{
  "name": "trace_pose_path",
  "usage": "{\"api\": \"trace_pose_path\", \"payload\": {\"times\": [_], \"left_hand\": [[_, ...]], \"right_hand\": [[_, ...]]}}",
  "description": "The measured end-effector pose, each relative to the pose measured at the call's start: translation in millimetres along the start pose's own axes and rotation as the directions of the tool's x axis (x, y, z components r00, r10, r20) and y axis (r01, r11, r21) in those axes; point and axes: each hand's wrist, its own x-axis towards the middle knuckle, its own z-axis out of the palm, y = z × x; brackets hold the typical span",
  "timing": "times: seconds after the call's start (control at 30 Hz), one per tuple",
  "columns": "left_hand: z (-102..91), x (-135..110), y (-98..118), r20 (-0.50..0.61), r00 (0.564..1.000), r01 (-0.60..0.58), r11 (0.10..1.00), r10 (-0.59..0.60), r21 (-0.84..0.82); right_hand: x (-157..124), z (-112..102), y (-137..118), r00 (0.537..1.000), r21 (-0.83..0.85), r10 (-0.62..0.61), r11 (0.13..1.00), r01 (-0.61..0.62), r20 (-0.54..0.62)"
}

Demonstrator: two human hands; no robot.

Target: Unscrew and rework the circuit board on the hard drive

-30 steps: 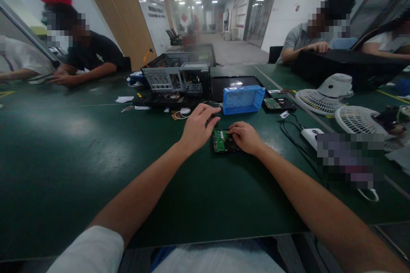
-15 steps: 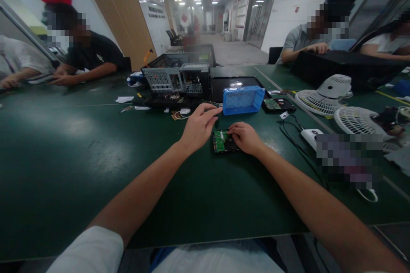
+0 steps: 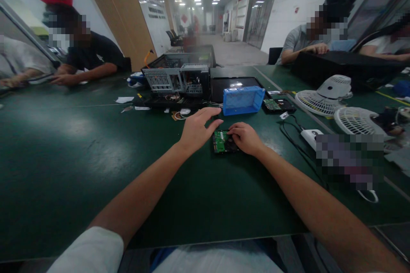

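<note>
A person's left hand (image 3: pixel 199 130) hovers, thumb and fingers parted, beside a rectangular black-and-green hard drive (image 3: pixel 223 143) on the dark green tabletop (image 3: pixel 224 200); the right hand (image 3: pixel 246 137) touches it with bunched fingers (grip cannot be told). Beyond, a blue plastic bin (image 3: pixel 243 101) hides part of a black panel (image 3: pixel 225 82) near a grey metal computer case (image 3: pixel 176 79).

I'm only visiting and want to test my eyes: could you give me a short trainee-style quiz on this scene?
1. Which of the person's hands touches the hard drive with the green board?
2. True or false: the blue tray is farther from the person than the hard drive.
3. What stands left of the blue tray? A) a kettle; B) an open computer case; C) a potted plant.

Key: 1. The right hand. 2. True. 3. B.
</note>
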Motion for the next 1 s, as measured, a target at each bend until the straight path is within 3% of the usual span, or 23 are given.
{"api": "trace_pose_path", "payload": {"times": [0.17, 0.53, 0.7, 1.0], "left_hand": [[1.9, -1.7, -3.0, 0.003, 0.997, 0.083, 0.996, -0.083, -0.029], [4.0, -2.5, -7.9, 0.048, 0.989, 0.143, 0.984, -0.138, -0.109], [4.9, -2.6, -8.6, 0.048, 0.990, 0.136, 0.979, -0.130, -0.152], [-1.0, 0.4, -4.2, 0.055, 0.995, 0.088, 0.994, -0.084, -0.070]], "right_hand": [[0.2, -0.6, 0.4, 1.000, -0.005, -0.008, 1.000, 0.008, 0.009], [-0.1, -0.6, 0.7, 1.000, 0.010, -0.012, 1.000, 0.012, 0.006], [-0.2, -0.8, 0.2, 1.000, 0.011, -0.003, 1.000, 0.003, 0.005], [0.3, -1.3, -1.4, 1.000, 0.006, -0.001, 1.000, 0.000, 0.003]]}}
